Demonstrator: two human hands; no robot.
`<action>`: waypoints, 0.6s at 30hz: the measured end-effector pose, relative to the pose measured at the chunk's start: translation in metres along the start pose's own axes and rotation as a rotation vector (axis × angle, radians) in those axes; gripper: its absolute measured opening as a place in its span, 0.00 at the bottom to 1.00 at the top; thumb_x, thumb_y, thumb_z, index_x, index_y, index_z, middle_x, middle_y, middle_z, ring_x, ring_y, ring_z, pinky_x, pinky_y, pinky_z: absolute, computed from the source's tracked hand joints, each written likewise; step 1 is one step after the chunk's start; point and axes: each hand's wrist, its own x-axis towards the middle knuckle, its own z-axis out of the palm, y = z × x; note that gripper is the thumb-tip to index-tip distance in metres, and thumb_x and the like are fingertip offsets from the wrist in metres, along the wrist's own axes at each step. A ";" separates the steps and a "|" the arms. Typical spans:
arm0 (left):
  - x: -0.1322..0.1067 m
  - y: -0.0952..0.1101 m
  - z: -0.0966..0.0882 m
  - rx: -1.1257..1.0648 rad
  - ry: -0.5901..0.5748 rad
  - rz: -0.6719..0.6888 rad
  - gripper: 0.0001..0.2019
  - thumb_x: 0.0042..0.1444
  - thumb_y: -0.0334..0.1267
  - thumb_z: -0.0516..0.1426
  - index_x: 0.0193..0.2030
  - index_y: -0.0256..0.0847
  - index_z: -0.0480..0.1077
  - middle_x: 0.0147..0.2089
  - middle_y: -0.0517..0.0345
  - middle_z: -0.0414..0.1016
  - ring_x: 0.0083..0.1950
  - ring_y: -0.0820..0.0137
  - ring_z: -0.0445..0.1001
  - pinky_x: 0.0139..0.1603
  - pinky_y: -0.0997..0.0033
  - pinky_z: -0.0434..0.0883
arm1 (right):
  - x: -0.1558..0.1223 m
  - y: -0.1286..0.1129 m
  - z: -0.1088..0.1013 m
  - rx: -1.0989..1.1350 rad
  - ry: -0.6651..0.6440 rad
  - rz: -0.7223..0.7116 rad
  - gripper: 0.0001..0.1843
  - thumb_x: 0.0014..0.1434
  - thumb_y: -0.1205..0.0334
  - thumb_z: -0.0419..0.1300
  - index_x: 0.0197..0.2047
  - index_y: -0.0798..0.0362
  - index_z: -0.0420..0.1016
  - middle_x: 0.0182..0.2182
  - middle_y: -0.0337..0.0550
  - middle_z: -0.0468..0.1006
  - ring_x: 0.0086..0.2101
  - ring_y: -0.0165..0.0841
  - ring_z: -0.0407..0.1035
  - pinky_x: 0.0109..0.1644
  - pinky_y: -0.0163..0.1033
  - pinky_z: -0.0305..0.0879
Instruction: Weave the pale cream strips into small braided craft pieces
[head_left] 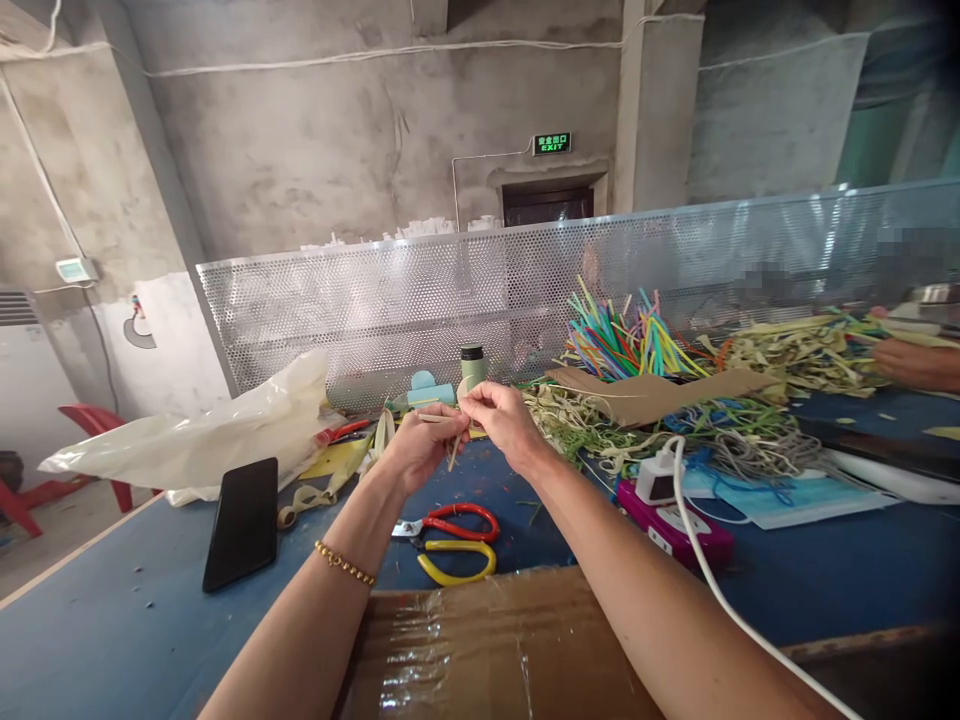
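Observation:
My left hand (420, 445) and my right hand (501, 420) meet above the blue table (135, 620), both closed in a pinch on a thin pale strip (453, 440) that runs between them and hangs down a little. A gold bracelet is on my left wrist. Below the hands lie red-handled scissors (457, 522) and yellow-handled scissors (454, 565). A heap of pale and green strips (585, 420) lies just right of my right hand.
A black phone (241, 522) lies at left near a pale plastic bag (217, 430). A cardboard box (487, 650) sits at the near edge. A magenta power strip (675, 530) with a white charger, coloured strips (630, 340), a perforated metal screen and another person's hand (911, 362) are at right.

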 end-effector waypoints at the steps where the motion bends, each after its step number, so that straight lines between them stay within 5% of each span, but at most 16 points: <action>1: 0.000 0.000 0.000 0.004 0.000 -0.005 0.08 0.43 0.31 0.68 0.26 0.32 0.72 0.22 0.56 0.71 0.25 0.73 0.69 0.27 0.72 0.64 | 0.000 0.000 0.000 -0.014 0.005 -0.014 0.11 0.49 0.56 0.62 0.23 0.54 0.68 0.19 0.34 0.66 0.22 0.26 0.58 0.26 0.34 0.54; 13: 0.000 -0.001 0.001 -0.027 -0.023 -0.030 0.10 0.40 0.34 0.70 0.26 0.32 0.74 0.22 0.56 0.71 0.25 0.74 0.68 0.27 0.72 0.63 | 0.002 0.001 -0.002 -0.075 0.004 0.003 0.15 0.53 0.51 0.61 0.25 0.54 0.69 0.21 0.37 0.70 0.23 0.28 0.62 0.27 0.34 0.57; 18: 0.000 -0.003 -0.003 0.176 -0.015 -0.097 0.12 0.40 0.38 0.71 0.20 0.32 0.75 0.21 0.55 0.70 0.22 0.77 0.64 0.23 0.73 0.57 | 0.008 -0.002 -0.014 -0.175 0.018 -0.055 0.19 0.55 0.46 0.61 0.34 0.56 0.75 0.29 0.43 0.76 0.29 0.31 0.68 0.32 0.36 0.63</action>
